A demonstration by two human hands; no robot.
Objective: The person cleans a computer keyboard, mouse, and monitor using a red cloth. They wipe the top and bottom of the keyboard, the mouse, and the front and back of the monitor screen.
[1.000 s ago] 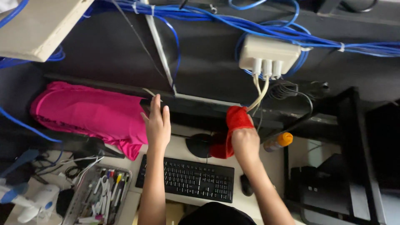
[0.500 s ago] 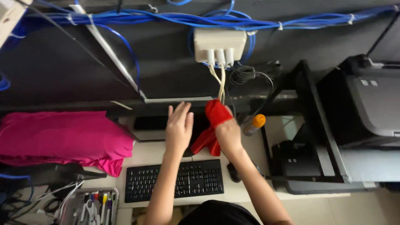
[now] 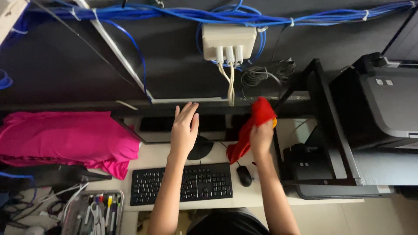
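Bench (image 3: 270,198), pale and crowded, runs across the lower part of the view, with a black shelving frame (image 3: 324,130) to its right that holds a dark grey printer (image 3: 383,104). Above it a dark wall panel (image 3: 65,61) carries bundled blue cables (image 3: 261,19) and a cream junction box (image 3: 229,41). A bright pink cloth (image 3: 61,137) lies heaped at the left. A monitor (image 3: 174,126), seen from above on its round foot, stands at the back of the bench, with a black keyboard (image 3: 182,182) in front of it and a black mouse (image 3: 244,175) just beside the keyboard's right end. A tray of pens and small tools (image 3: 93,213) sits at the lower left.

The left hand (image 3: 185,130) lies open and flat, fingers spread, on the top edge of the monitor, gripping nothing. The right hand (image 3: 261,137) is closed around a red cloth (image 3: 252,126), which is bunched up at the monitor's right end and trails down toward the bench.

Judging from this, wiping is under way at the monitor's right edge; whether the screen face is already done cannot be told, and the keyboard, mouse and bench look untouched.
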